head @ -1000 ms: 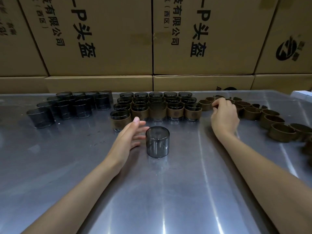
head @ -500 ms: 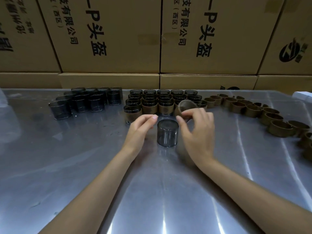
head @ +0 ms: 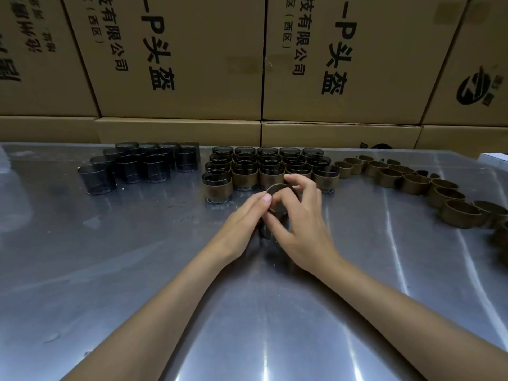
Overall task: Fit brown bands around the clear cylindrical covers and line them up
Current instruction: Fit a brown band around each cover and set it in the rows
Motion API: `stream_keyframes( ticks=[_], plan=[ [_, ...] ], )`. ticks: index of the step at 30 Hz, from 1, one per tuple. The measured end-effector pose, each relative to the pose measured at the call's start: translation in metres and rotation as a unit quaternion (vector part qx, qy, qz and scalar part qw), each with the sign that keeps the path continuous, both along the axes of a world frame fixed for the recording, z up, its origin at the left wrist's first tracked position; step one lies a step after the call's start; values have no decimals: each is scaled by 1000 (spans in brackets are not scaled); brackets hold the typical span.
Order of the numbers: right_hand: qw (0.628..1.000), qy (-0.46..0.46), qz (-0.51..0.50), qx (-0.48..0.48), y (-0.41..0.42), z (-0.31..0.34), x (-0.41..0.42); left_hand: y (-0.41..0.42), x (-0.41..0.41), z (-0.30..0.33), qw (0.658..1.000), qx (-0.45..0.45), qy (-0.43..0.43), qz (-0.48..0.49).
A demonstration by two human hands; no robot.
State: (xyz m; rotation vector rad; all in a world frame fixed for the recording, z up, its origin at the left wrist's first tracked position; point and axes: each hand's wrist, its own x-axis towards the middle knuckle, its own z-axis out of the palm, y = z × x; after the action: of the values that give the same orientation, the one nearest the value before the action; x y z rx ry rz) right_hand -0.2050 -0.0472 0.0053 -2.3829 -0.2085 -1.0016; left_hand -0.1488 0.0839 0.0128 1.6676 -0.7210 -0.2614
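- Bare clear covers (head: 143, 167) at far left on the metal table (head: 110, 270) — about ten, bunched.
- Banded covers (head: 270, 167) in the middle — rows of five, four deep, plus one extra at front left.
- Left hand (head: 242, 218) and right hand (head: 299, 224) meet just before them, both pinching one brown band (head: 276, 187) atop a cover (head: 265, 229).
- Loose bands (head: 412, 182) curve away right — roughly fifteen.
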Motion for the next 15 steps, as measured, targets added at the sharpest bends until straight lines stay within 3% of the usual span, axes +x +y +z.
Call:
stream_keyframes(
  ticks=[6, 15],
  plan=[
    [964, 121, 110, 211, -2, 5, -1, -2, 4, -4, 1000, 1, 13, 24],
    [924, 223, 110, 291, -16, -2, 7, -4, 6, -4, 998, 41, -2, 53]
  ],
)
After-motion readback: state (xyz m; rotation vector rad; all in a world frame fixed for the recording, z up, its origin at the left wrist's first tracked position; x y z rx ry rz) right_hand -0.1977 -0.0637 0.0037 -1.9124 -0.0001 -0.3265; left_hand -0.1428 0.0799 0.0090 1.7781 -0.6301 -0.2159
